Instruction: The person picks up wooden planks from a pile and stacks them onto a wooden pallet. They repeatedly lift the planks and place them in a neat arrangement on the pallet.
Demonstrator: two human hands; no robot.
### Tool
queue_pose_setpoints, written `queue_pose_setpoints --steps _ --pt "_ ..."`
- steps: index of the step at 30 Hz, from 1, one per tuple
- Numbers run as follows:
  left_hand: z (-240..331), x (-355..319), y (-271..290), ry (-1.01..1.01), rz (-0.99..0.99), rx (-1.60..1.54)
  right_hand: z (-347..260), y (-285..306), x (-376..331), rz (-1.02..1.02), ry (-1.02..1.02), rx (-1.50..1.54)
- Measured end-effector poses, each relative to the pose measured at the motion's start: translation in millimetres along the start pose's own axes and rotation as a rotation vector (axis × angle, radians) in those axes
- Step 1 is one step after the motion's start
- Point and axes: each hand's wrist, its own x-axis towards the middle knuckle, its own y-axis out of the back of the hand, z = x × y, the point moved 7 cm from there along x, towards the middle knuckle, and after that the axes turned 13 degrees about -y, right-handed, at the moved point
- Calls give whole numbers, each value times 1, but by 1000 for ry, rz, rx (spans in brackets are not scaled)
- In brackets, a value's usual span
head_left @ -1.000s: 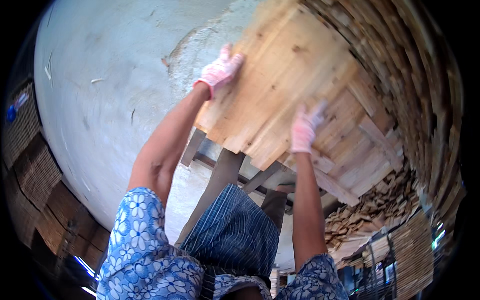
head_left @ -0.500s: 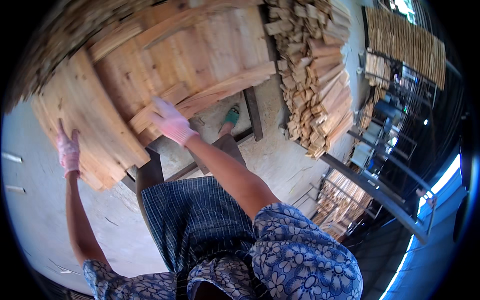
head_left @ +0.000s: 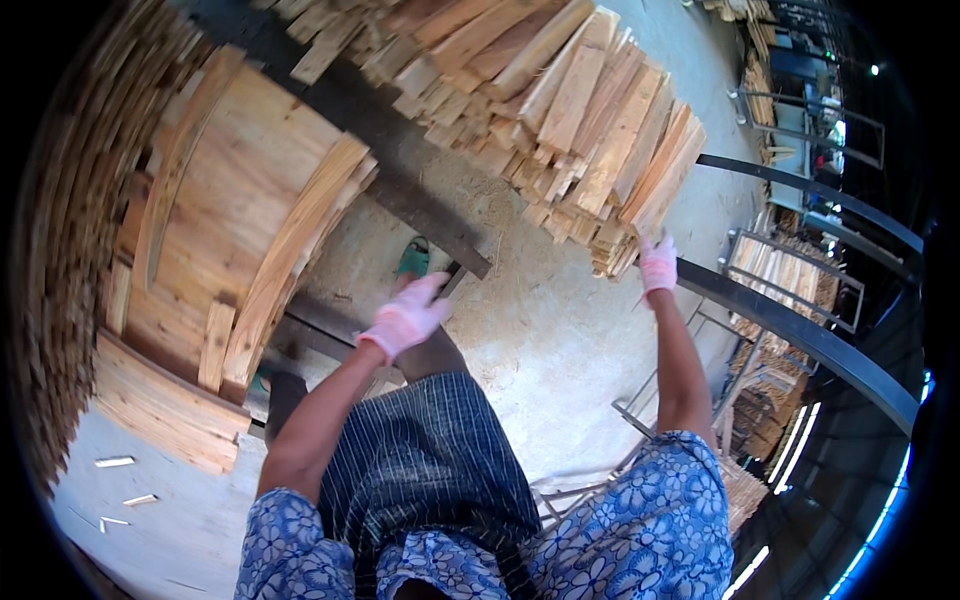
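Both my hands wear pink gloves. My left hand (head_left: pixel 405 318) hovers in mid-air over the concrete floor with fingers loosely spread and nothing in it, just right of a flat stack of wide wooden boards (head_left: pixel 240 230). My right hand (head_left: pixel 657 265) is raised with its fingers apart against the lower ends of a big pile of short wooden slats (head_left: pixel 590 130). It touches the slat ends and has none closed in its grip. My striped skirt and flowered sleeves fill the bottom of the view.
A dark beam (head_left: pixel 430 215) runs under the slat pile, with a green sandal (head_left: pixel 412 260) on the floor beside it. A curved black metal rail (head_left: pixel 800 335) and racks of wood (head_left: pixel 790 270) stand to the right. Wood chips (head_left: pixel 115 462) lie lower left.
The view has swung right. Both hands have come off the flat board stack; my right hand has gone up to the slat pile, and my left hand hangs free.
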Motion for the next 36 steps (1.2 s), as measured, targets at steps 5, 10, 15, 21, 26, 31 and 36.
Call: queue_pose_setpoints --steps 5,10,15,21,26,31,36 --pt "58 167 -43 104 10 -265 -25 -59 86 -123 -426 41" --pt "56 282 -42 265 27 -300 -33 -70 95 -238 -342 42" --pt "33 324 -77 459 -74 -742 -22 -60 118 -322 -224 97" --pt "43 329 -61 529 -364 -537 -1 -17 87 -496 -283 775" --pt "20 329 -89 397 -139 -1012 -63 -37 32 22 99 517" --pt "44 325 -95 371 -19 -1215 -118 -81 34 -2 -193 17" --pt "49 324 -93 330 -43 -1225 -128 -75 32 35 -196 10"
